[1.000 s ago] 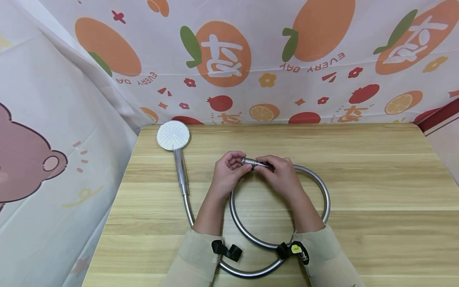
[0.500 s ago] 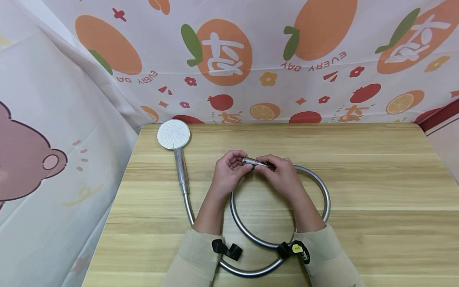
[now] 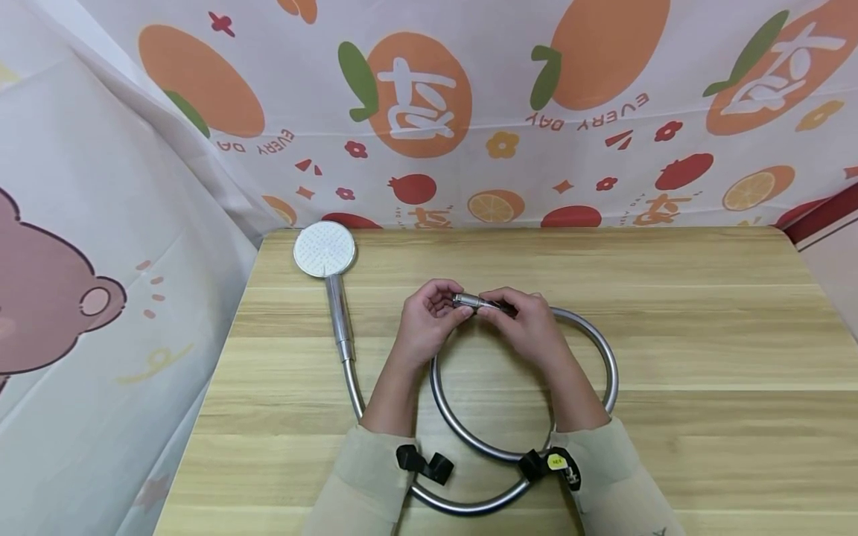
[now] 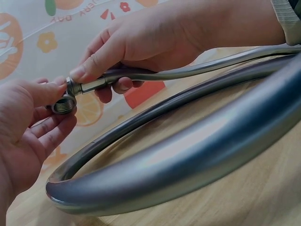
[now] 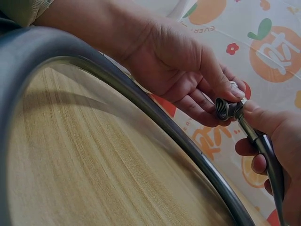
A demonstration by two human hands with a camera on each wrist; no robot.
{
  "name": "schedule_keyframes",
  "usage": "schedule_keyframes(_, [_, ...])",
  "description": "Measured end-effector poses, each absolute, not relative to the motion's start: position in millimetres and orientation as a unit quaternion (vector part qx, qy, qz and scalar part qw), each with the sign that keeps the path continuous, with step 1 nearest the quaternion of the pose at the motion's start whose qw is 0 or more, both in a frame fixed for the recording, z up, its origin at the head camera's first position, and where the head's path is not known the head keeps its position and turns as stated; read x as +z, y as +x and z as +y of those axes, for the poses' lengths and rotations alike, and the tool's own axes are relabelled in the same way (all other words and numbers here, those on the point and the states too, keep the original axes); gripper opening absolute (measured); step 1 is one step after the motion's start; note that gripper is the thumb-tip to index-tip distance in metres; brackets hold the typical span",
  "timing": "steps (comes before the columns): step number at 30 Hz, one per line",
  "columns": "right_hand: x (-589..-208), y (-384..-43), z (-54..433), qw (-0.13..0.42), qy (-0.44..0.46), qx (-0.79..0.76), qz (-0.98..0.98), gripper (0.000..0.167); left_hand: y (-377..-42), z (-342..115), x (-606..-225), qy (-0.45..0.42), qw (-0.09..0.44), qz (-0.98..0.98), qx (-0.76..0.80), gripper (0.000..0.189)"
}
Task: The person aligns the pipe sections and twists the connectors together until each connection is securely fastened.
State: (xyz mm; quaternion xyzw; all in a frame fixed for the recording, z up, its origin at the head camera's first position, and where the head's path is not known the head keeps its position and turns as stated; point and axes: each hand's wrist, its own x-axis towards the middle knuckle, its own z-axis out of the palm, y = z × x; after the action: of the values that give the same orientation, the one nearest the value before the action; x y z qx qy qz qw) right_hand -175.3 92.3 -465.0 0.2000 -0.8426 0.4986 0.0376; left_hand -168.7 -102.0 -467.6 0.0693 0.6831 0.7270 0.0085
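A silver shower hose (image 3: 462, 441) lies looped on the table, one end joined to a shower head (image 3: 325, 250). My left hand (image 3: 424, 327) pinches a threaded metal hose nut (image 4: 64, 104) between thumb and fingertips at the free end. In the right wrist view the nut (image 5: 224, 109) is tilted against the slim metal end fitting (image 5: 245, 126), its inner thread showing. My right hand (image 3: 526, 326) grips the hose end just behind that fitting, thumb on top near the nut and fingers curled beneath. The hands almost touch above the table.
The shower head lies face up at the back left of the wooden table (image 3: 704, 335). A fruit-printed cloth (image 3: 496, 74) hangs behind the back edge, and a bear-printed cloth (image 3: 167, 298) at the left. The hose loop passes beneath both forearms.
The hands hold the nut and hose end in almost the same place throughout. The whole view shifts very slightly; the shower head stays where it lies.
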Motion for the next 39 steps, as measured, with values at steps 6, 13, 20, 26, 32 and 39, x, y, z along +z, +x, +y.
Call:
schedule_keyframes(6, [-464.6, -175.1, 92.5, 0.009, 0.174, 0.528, -0.831, 0.021, -169.6, -102.0, -467.3, 0.074, 0.003, 0.684, 0.725, 0.031])
schedule_keyframes(13, [-463.5, -174.9, 94.3, -0.024, 0.147, 0.556, -0.818, 0.02, -168.3, -101.4, -463.8, 0.076, 0.009, 0.686, 0.723, 0.03])
schedule_keyframes(20, [-465.0, -175.9, 95.7, -0.034, 0.144, 0.579, -0.802, 0.019, -168.0, -100.9, -463.2, 0.088, 0.013, 0.689, 0.72, 0.029])
schedule_keyframes(26, [-465.0, -177.5, 96.3, -0.044, 0.14, 0.589, -0.795, 0.019, -167.7, -101.0, -463.1, 0.094, 0.012, 0.689, 0.719, 0.028])
schedule_keyframes(32, [-464.4, -180.1, 96.0, -0.054, 0.134, 0.603, -0.785, 0.019, -167.8, -101.1, -461.9, 0.098, 0.01, 0.691, 0.716, 0.029])
schedule_keyframes(39, [-472.8, -178.9, 95.1, -0.063, 0.113, 0.569, -0.812, 0.025, -166.2, -101.9, -465.9, 0.075, 0.017, 0.725, 0.684, 0.028])
